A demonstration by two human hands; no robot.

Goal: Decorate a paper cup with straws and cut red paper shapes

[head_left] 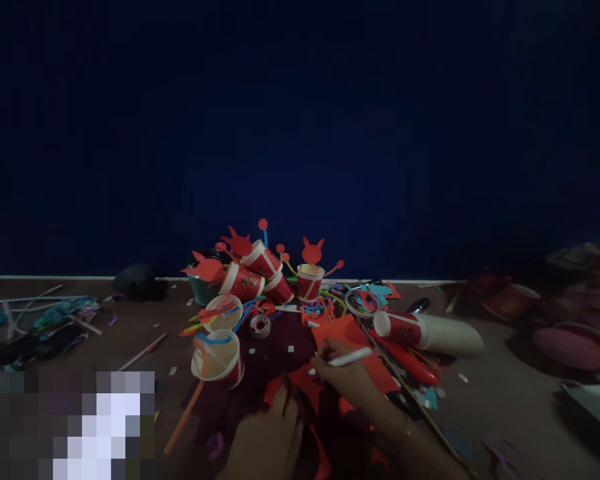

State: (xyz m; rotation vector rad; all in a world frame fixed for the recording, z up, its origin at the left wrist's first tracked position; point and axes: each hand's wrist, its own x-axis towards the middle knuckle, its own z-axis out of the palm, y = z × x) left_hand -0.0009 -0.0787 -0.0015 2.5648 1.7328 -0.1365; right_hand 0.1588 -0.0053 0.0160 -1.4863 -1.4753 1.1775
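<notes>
My right hand (349, 377) is closed round a white marker (347, 359), its tip pointing left over red paper (353, 347) on the floor. My left hand (273, 437) lies lower, fingers pressed down on a red paper scrap (305, 390). Just left of the hands stands a red paper cup (219, 360) on its side with straws through it. Further back is a pile of red cups with red paper cat heads (260, 267). A roll of tape (261, 326) lies between the cups and the hands.
A stack of paper cups (427, 332) lies on its side to the right. Straws and scraps (45, 317) litter the left floor. Plates and bowls (570, 333) sit dim at the right. A dark blue wall (300, 133) rises behind. A pixelated patch covers the lower left.
</notes>
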